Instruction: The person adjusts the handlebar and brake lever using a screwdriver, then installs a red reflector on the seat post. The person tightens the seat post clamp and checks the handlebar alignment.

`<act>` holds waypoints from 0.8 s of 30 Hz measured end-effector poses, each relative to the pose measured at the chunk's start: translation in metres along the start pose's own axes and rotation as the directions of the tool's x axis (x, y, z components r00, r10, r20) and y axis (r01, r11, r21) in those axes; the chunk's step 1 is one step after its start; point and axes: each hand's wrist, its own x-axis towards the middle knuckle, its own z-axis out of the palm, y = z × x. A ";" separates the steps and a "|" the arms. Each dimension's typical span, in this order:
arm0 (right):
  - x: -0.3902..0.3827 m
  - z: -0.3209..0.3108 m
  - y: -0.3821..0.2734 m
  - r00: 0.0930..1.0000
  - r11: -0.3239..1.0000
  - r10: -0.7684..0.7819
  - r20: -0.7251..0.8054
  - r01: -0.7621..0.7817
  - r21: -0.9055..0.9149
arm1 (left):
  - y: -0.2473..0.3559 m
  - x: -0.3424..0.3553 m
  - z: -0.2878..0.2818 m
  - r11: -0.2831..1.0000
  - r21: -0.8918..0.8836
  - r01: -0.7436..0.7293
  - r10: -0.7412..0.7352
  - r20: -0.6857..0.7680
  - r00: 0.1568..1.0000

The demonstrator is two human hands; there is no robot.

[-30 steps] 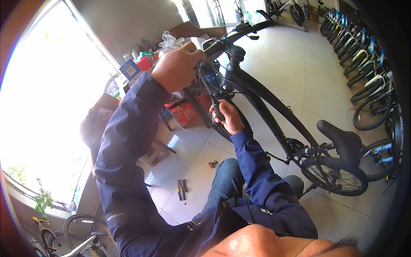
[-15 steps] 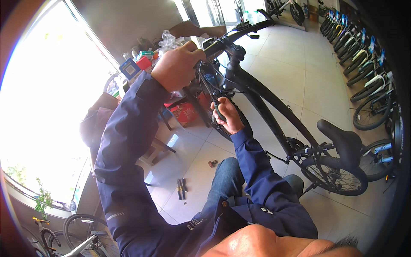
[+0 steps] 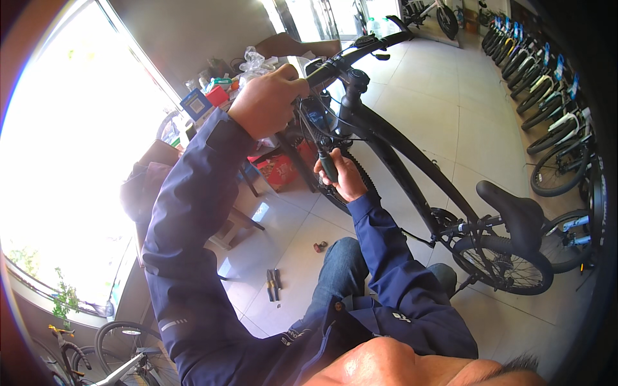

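A black bicycle point(image 3: 386, 134) stands in front of me, its handlebar point(image 3: 365, 51) reaching toward the upper right. My left hand point(image 3: 267, 101) is closed round the near end of the handlebar; its fingertips are hidden. Lower down, my right hand point(image 3: 348, 176) grips the dark green handle of a screwdriver-like tool point(image 3: 327, 166). The tool's upper end points at the fork area above the front wheel; its tip is too small to make out. The front tyre point(image 3: 362, 168) runs just behind the right hand.
Slim hand tools point(image 3: 273, 284) and a small red-brown part point(image 3: 320, 246) lie on the tiled floor point(image 3: 418, 83). Left of the bicycle, a cluttered table holds a blue box point(image 3: 195, 103); a red box point(image 3: 275, 172) sits beneath. Several bicycles point(image 3: 547, 96) line the right wall.
My right hand has turned slightly and its fingers have shifted on the tool, so more of the handle shows. The left hand stays on the handlebar.
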 end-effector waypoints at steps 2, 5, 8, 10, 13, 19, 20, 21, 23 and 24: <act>0.000 0.000 -0.001 0.997 1.000 -0.016 0.078 0.016 0.007 | 0.001 0.000 -0.001 1.000 -0.010 -0.004 0.003 -0.009 1.000; 0.000 0.004 -0.001 0.989 0.988 -0.148 -0.030 0.147 -0.047 | 0.002 0.000 -0.001 1.000 -0.012 0.008 -0.008 -0.001 1.000; 0.000 0.008 -0.001 0.983 0.981 -0.175 -0.048 0.170 -0.090 | 0.001 0.001 -0.001 1.000 -0.010 -0.015 0.015 -0.021 1.000; -0.001 0.008 -0.002 0.999 1.000 0.008 -0.031 -0.009 -0.024 | 0.000 0.000 0.000 1.000 -0.021 -0.009 0.009 -0.021 1.000; -0.001 0.008 -0.001 0.995 0.996 -0.093 -0.040 0.093 -0.014 | 0.000 0.000 0.000 0.999 -0.036 -0.006 0.006 -0.016 1.000; 0.000 0.000 -0.001 0.998 0.998 -0.058 0.000 0.058 -0.003 | -0.003 0.001 0.003 0.999 -0.014 -0.042 0.041 -0.061 0.997; 0.000 -0.001 -0.001 0.998 0.998 0.055 -0.009 -0.054 0.044 | -0.003 0.001 0.004 0.998 -0.011 -0.065 0.064 -0.090 0.994; 0.000 -0.001 -0.001 0.997 0.995 0.067 0.050 -0.070 0.066 | -0.004 0.001 0.004 0.998 -0.012 -0.069 0.067 -0.090 0.994; -0.001 0.000 0.000 0.997 0.995 -0.071 0.003 0.070 0.074 | -0.004 0.001 0.004 0.997 -0.021 -0.073 0.071 -0.089 0.993; 0.000 0.000 0.000 0.993 0.990 -0.119 0.003 0.119 0.074 | -0.004 0.001 0.004 0.997 -0.010 -0.072 0.071 -0.087 0.994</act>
